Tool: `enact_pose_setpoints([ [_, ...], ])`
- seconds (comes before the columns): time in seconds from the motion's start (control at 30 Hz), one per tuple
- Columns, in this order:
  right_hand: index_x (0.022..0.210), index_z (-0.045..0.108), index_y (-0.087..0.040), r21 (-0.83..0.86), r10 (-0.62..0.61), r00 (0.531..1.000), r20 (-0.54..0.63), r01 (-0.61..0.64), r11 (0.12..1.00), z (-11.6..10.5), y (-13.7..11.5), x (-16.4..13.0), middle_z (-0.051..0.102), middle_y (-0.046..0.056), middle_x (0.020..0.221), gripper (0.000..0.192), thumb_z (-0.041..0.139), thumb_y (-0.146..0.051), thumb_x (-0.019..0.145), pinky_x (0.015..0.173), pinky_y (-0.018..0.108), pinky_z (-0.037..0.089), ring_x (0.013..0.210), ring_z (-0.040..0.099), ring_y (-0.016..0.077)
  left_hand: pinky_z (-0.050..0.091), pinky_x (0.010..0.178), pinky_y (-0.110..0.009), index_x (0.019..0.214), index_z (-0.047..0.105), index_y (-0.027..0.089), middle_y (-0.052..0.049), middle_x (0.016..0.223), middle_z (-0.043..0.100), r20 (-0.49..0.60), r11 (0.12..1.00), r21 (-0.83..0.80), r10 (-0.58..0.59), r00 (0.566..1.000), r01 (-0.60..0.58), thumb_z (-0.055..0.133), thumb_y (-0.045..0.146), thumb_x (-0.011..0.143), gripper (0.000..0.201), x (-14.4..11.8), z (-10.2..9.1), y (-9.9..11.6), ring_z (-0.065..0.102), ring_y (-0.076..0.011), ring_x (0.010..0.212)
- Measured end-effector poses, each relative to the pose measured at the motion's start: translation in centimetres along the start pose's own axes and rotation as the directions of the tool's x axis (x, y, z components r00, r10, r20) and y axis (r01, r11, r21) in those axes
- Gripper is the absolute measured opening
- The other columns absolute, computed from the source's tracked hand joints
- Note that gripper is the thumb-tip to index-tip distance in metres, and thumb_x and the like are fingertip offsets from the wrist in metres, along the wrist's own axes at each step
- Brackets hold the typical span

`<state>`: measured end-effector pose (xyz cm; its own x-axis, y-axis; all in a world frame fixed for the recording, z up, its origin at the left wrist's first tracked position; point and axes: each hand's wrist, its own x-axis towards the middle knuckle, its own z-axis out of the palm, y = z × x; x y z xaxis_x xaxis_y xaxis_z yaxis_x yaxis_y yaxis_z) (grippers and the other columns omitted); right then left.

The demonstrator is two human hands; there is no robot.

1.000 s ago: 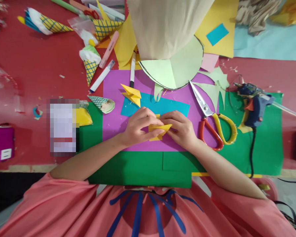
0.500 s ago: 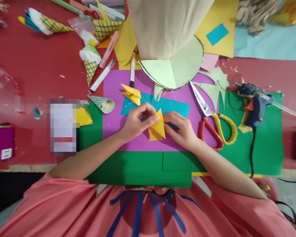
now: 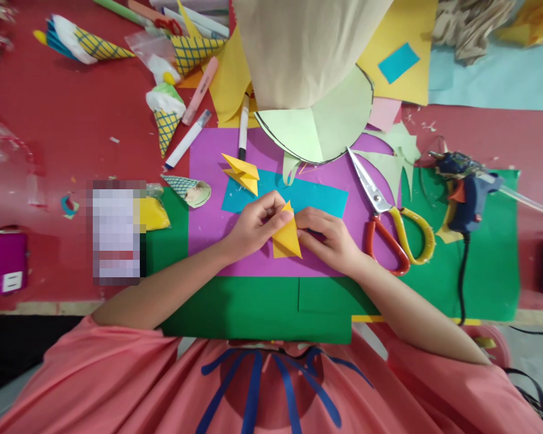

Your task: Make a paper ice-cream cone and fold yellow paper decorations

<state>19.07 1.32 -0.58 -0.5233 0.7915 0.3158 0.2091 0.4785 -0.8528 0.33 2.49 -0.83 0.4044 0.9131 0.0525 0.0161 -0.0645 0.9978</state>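
Note:
A folded piece of yellow paper (image 3: 288, 238) is between my two hands, above a purple sheet (image 3: 239, 265). My left hand (image 3: 259, 224) pinches its upper left side, thumb on top. At its right edge, the thumb and fingertips of my right hand (image 3: 326, 236) close on the paper. Beyond my left hand lies another folded yellow paper (image 3: 244, 172), partly on a blue paper strip (image 3: 317, 194). Large scissors (image 3: 382, 211) with one red and one yellow handle lie to the right of my right hand, blades pointing away.
A blue glue gun (image 3: 473, 202) with a cord rests on the green sheet (image 3: 493, 277) at right. Paper cones (image 3: 166, 129), markers (image 3: 189, 138) and a pink highlighter (image 3: 200, 90) lie at upper left. A beige paper bag (image 3: 308, 54) covers part of a pale green disc (image 3: 339, 114).
My right fingers have moved slightly left against the folded yellow paper, and its right edge has shifted left and looks narrower. My left hand keeps its pinch, a little lower.

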Motion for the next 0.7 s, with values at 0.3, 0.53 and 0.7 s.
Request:
enact_pose_setpoints([
  [0.3, 0.110, 0.055, -0.021, 0.314, 0.324, 0.940, -0.103, -0.279, 0.908, 0.29, -0.36, -0.80, 0.065, 0.001, 0.085, 0.028, 0.051, -0.044, 0.095, 0.065, 0.027, 0.051, 0.071, 0.063, 0.0122, 0.029, 0.042, -0.020, 0.074, 0.039, 0.022, 0.007, 0.059, 0.035, -0.317, 0.956, 0.292, 0.132, 0.939, -0.035, 0.052, 0.052, 0.092, 0.038, -0.29, 0.18, -0.76, 0.036, -0.0056, 0.047],
  [0.53, 0.092, 0.057, -0.019, 0.278, 0.366, 0.907, -0.205, -0.305, 0.911, 0.90, -0.09, -0.43, 0.060, 0.000, 0.082, 0.025, 0.071, -0.037, 0.082, 0.064, 0.025, 0.051, 0.071, 0.060, 0.0111, 0.037, 0.047, -0.017, 0.082, 0.048, 0.021, 0.007, 0.064, 0.052, -0.127, 0.887, 0.413, 0.283, 0.951, -0.209, 0.063, 0.041, 0.087, 0.026, -0.73, 0.28, -0.35, 0.048, -0.0050, 0.051],
  [0.7, 0.086, 0.062, -0.018, 0.307, 0.358, 0.908, -0.216, -0.285, 0.908, 0.60, 0.08, -0.31, 0.060, 0.001, 0.081, 0.016, 0.069, -0.033, 0.084, 0.066, 0.027, 0.051, 0.074, 0.059, 0.0122, 0.037, 0.049, -0.016, 0.082, 0.052, 0.020, 0.006, 0.065, 0.057, -0.022, 0.891, 0.402, 0.240, 0.970, -0.212, 0.064, 0.032, 0.086, 0.018, -0.51, 0.36, 0.08, 0.050, -0.0051, 0.054],
])
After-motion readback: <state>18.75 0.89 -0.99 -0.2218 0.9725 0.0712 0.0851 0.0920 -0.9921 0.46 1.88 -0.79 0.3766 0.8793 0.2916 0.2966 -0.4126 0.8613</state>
